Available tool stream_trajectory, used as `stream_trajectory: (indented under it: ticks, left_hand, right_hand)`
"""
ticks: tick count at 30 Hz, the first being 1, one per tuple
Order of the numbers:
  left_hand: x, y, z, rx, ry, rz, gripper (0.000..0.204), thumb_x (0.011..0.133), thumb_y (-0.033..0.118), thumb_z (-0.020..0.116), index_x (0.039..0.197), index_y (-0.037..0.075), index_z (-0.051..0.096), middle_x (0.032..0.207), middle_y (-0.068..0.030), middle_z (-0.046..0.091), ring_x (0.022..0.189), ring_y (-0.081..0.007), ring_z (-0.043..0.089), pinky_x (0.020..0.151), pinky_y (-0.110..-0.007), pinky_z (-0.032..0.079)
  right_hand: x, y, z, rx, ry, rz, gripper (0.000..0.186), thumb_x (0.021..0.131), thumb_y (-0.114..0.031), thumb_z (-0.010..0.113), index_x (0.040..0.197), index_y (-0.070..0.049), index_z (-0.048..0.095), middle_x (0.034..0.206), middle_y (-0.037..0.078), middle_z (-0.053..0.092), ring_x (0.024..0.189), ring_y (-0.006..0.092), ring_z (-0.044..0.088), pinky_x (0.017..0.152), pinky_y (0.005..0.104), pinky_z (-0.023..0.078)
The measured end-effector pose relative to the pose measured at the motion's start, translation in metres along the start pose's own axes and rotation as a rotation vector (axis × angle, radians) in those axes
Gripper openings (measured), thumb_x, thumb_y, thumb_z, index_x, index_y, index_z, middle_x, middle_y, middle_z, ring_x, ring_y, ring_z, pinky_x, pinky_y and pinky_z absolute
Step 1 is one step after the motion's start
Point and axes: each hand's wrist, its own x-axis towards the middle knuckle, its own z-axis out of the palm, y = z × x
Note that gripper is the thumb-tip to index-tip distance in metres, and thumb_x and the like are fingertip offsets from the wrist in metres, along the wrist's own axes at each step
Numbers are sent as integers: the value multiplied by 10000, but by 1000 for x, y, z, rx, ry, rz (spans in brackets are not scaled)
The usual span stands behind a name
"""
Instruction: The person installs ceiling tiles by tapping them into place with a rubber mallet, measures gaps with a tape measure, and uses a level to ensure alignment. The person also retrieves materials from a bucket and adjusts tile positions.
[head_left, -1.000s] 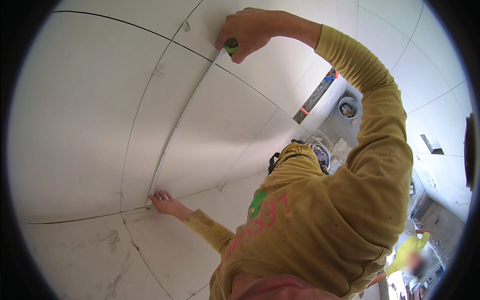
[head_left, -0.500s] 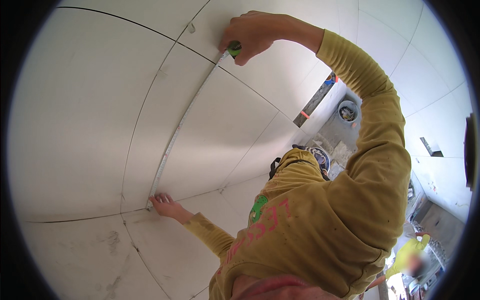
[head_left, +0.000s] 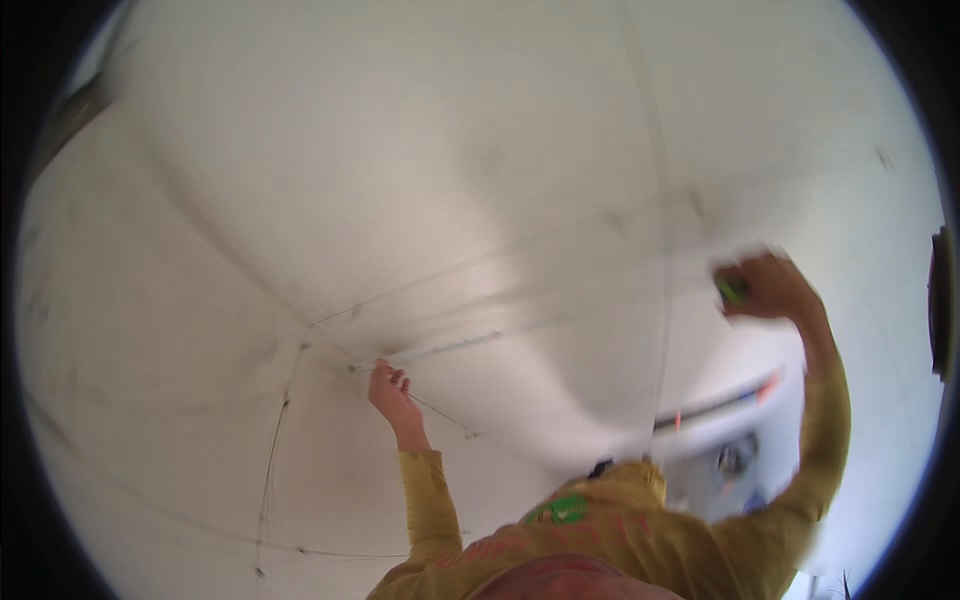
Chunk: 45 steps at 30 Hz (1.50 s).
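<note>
My right hand (head_left: 775, 285), blurred by motion, is closed around a green and black tape measure (head_left: 733, 289) close to the tiled wall. Its pale blade (head_left: 460, 344) runs left along the wall tiles, smeared over the stretch nearer the case. At the far end, by the corner where two tiled surfaces meet, my left hand (head_left: 393, 393) pinches the blade's tip. Both my arms are raised, in mustard-yellow sleeves.
Large pale wall tiles (head_left: 400, 180) with thin dark joints surround me. Low on the right, a dark slot (head_left: 715, 405) in the wall carries orange pieces. A round bucket (head_left: 737, 457) stands on the floor below it.
My view has swung upward and turned, so the tape now lies nearly level across it. Both hands keep hold of the tape. The co-worker at lower right has left the view.
</note>
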Motion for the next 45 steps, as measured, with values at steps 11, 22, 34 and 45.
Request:
stream_trajectory:
  ticks: [11,22,34,45]
  left_hand:
    - [-12,270,116,-414,-427,549,208,1038,250,644,957,58,636,839,3,556,720,-126,535,655,-291,441]
    - [127,517,283,-309,-481,554,201,995,315,697,921,129,674,764,-3,629,557,-123,503,462,-307,394]
    - [190,554,298,-308,-424,721,230,991,244,695,802,136,622,630,23,541,471,-95,446,398,-258,331]
    - [186,575,276,-259,-456,840,142,923,194,778,961,60,747,835,14,647,690,-60,520,569,-204,414]
  right_hand:
    - [-34,1,-177,259,461,21,480,723,-177,746,1160,-6,644,970,93,633,822,218,598,777,316,497]
    - [107,19,-405,-27,824,-188,649,945,-337,677,1471,12,524,1117,49,598,947,130,514,868,262,433]
    - [164,-24,-465,-86,871,-229,605,897,-337,656,1410,-20,612,860,12,589,727,105,499,651,273,429]
    - [174,-58,-476,-81,863,-155,602,866,-426,698,1344,-59,682,1295,181,701,1198,269,646,1042,363,496]
